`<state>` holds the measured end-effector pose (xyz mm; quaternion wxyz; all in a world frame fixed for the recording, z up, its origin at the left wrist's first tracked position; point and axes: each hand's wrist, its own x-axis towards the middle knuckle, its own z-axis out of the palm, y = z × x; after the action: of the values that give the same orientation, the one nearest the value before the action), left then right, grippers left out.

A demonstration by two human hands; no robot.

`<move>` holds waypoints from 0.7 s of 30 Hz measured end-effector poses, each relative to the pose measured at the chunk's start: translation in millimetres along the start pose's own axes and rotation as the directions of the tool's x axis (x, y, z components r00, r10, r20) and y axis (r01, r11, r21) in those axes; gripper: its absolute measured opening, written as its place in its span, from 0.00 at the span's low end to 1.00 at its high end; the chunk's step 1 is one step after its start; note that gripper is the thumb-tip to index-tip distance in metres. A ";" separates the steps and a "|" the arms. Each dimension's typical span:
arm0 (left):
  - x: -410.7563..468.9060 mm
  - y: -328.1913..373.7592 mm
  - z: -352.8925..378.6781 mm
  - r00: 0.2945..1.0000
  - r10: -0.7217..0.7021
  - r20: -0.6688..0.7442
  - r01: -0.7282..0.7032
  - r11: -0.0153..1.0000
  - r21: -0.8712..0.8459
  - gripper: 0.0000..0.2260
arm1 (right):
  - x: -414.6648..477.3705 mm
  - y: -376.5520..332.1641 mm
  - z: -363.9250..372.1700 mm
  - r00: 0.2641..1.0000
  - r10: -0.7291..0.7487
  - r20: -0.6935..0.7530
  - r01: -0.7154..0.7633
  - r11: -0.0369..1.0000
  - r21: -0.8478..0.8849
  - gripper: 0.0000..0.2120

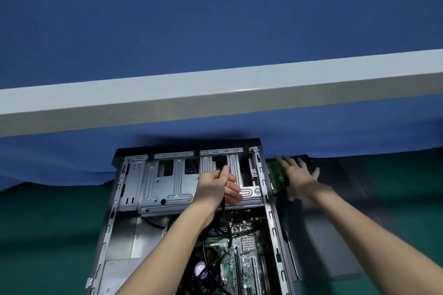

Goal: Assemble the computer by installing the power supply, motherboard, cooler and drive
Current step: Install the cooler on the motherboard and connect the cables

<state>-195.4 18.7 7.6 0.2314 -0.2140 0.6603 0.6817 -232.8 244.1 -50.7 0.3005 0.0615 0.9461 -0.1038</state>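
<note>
Green board facing up, what is probably the drive (276, 174) (motion blur is smearing it) is lying on the worktop (48, 234) just outside the right wall of the case (272, 222), its long axis running away from the person, parallel to that wall. The right hand (298, 178) is hovering over its outer edge with fingers spread, holding nothing; whether it is touching the drive I cannot tell. The left hand (217, 189) is sitting well apart to the left, over the metal drive cage (167, 189) at the case's far end, its fingers curling round a black cable (226, 222) that is trailing down toward the motherboard (239, 258). The right hand is by far the nearer, so the pick-up is looking like its job, followed by a leftward carry across the wall to the cage.
</note>
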 end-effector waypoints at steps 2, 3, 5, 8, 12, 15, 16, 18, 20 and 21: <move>4.8 -6.0 -1.5 1.000 0.011 0.003 -0.011 1.000 0.000 0.18 | 18.7 1.3 4.2 0.998 -0.019 0.067 0.032 0.979 -0.199 0.61; 7.2 -7.8 -1.3 1.000 0.016 0.001 -0.016 1.000 0.000 0.18 | 27.0 1.1 5.0 0.995 -0.018 0.093 0.041 0.965 -0.260 0.63; 10.0 -9.6 -0.7 1.000 0.021 0.004 -0.021 1.000 0.003 0.18 | 39.0 -0.4 5.0 0.990 0.001 0.139 0.048 0.936 -0.348 0.63; 12.7 -11.2 -1.2 0.999 0.030 0.019 -0.030 1.000 0.003 0.18 | 48.0 -5.1 5.3 0.988 -0.002 0.156 0.073 0.888 -0.454 0.61; 14.1 -13.7 -2.6 0.999 0.050 0.016 -0.050 0.999 0.005 0.18 | 47.8 -0.8 3.5 0.990 -0.082 0.114 0.131 0.839 -0.529 0.61; 14.2 -14.3 -1.6 0.999 0.054 0.008 -0.054 0.999 0.003 0.18 | 43.1 9.1 -0.9 0.985 -0.161 0.065 0.172 0.845 -0.507 0.61; 13.7 -14.0 -1.7 0.999 0.051 0.001 -0.051 0.999 0.002 0.18 | 40.3 12.1 -2.2 0.982 -0.183 0.044 0.181 0.853 -0.490 0.61; 10.9 -12.6 -1.6 0.999 0.039 -0.019 -0.039 0.999 0.010 0.17 | 32.2 19.6 -5.6 0.976 -0.216 -0.003 0.192 0.875 -0.444 0.62; 7.1 -11.4 0.7 0.998 0.031 -0.059 -0.029 0.999 0.037 0.16 | 21.6 27.4 -12.5 0.969 -0.239 -0.059 0.203 0.912 -0.356 0.62; 4.0 -11.0 2.9 0.996 0.031 -0.082 -0.027 0.999 0.047 0.15 | 14.1 30.4 -17.4 0.966 -0.243 -0.086 0.207 0.932 -0.298 0.61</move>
<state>-192.0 22.0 -3.5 0.1990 -0.2270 0.6878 0.6601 -248.4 278.5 -49.8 0.2340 -0.0854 0.9685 0.0045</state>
